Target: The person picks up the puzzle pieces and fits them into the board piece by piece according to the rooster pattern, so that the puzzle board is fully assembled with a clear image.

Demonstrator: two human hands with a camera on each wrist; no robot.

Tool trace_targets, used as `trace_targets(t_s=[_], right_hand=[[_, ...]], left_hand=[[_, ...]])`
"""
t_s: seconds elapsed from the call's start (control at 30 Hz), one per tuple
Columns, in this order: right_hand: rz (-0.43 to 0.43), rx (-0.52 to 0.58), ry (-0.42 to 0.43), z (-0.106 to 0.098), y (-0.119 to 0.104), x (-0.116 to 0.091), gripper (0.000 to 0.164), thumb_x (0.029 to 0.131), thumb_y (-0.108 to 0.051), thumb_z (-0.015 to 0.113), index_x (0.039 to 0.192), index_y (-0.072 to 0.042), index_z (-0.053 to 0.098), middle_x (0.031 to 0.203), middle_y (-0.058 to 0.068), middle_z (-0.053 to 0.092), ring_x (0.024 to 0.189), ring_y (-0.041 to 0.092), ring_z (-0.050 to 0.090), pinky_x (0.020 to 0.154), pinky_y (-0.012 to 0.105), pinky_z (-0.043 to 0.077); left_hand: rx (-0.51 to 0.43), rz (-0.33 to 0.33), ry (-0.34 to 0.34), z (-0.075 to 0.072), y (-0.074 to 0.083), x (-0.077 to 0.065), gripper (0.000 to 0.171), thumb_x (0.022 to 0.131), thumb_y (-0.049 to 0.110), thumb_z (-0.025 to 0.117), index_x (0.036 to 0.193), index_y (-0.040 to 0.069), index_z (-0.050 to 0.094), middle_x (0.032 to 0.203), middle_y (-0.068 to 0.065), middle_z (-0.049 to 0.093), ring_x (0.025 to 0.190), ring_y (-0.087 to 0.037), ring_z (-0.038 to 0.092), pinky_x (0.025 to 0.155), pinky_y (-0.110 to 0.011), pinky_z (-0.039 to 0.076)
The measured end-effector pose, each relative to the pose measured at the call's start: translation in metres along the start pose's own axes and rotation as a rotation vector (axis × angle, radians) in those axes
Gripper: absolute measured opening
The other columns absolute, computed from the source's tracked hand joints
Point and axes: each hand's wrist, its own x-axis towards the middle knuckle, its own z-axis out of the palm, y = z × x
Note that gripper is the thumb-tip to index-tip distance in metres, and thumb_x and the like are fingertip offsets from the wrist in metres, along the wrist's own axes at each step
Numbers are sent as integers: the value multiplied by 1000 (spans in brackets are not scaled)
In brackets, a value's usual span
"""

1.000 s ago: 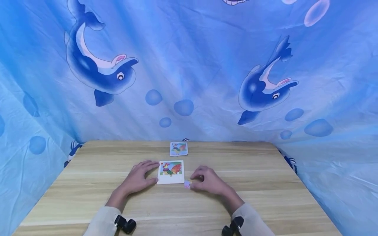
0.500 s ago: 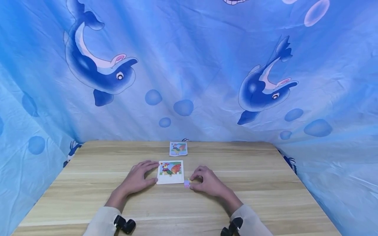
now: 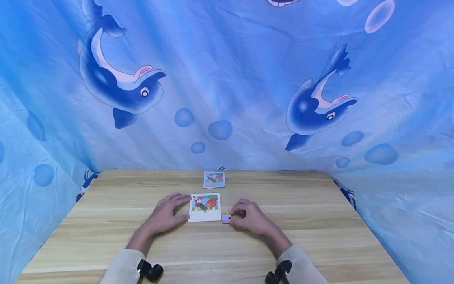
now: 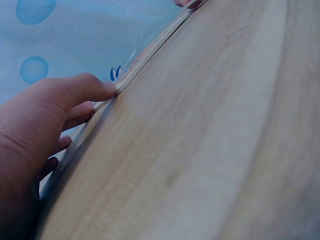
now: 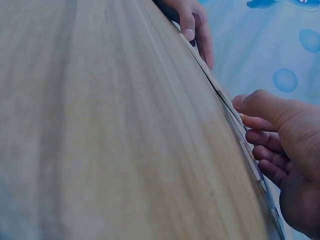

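A jigsaw board [image 3: 204, 216] with a white frame lies on the table, showing a rooster picture in its upper part and bare white along its lower part. At the board's left edge, my left hand [image 3: 166, 213] touches it with the thumb near the lower corner and extended fingertips near the upper one. My right hand [image 3: 251, 217] pinches a small purple and yellow puzzle piece [image 3: 226, 219] between thumb and forefinger, just right of the board's lower right corner. In the right wrist view the thumb [image 5: 241, 101] mostly hides this piece.
Behind the board lies a rooster picture card [image 3: 214, 179] on the wooden table [image 3: 198, 252]. A blue dolphin-print curtain [image 3: 227, 79] hangs behind and beside the table. Each sleeve carries a black wrist camera [image 3: 150, 271].
The puzzle piece has turned slightly and shifted a little away from me in my right fingers. My left hand and the board stay in place.
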Motion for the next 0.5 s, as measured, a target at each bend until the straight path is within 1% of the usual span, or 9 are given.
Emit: trace_targets(t_s=[0.13, 0.27, 0.37, 0.5], right_hand=[[5, 19, 13, 1, -2, 4, 23, 83, -25, 85, 104, -20, 79, 106, -8, 69, 98, 7, 63, 87, 21, 54], [-31, 43, 17, 8, -6, 12, 22, 85, -27, 85, 104, -18, 79, 105, -6, 70, 98, 10, 64, 88, 24, 56], [-59, 26, 19, 15, -10, 19, 23, 85, -31, 85, 104, -19, 78, 105, -7, 70, 100, 10, 64, 90, 25, 56], [-73, -10, 25, 21, -18, 28, 24, 86, -33, 85, 105, -20, 78, 107, -8, 70, 103, 9, 64, 93, 27, 54]], left_hand=[[-6, -4, -7, 0, 1, 1, 64, 90, 44, 73, 147, 21, 59, 155, -5, 56, 148, -39, 43, 116, -68, 32], [-2, -13, -2, -1, 2, -1, 63, 89, 43, 73, 147, 21, 60, 154, -5, 56, 148, -38, 43, 115, -67, 33], [-2, -10, -2, -2, 2, -1, 64, 89, 42, 74, 147, 21, 59, 154, -6, 56, 148, -39, 43, 116, -68, 33], [-3, -5, -1, -2, 3, -1, 63, 89, 42, 74, 147, 21, 60, 154, -7, 56, 148, -39, 44, 116, -68, 32]])
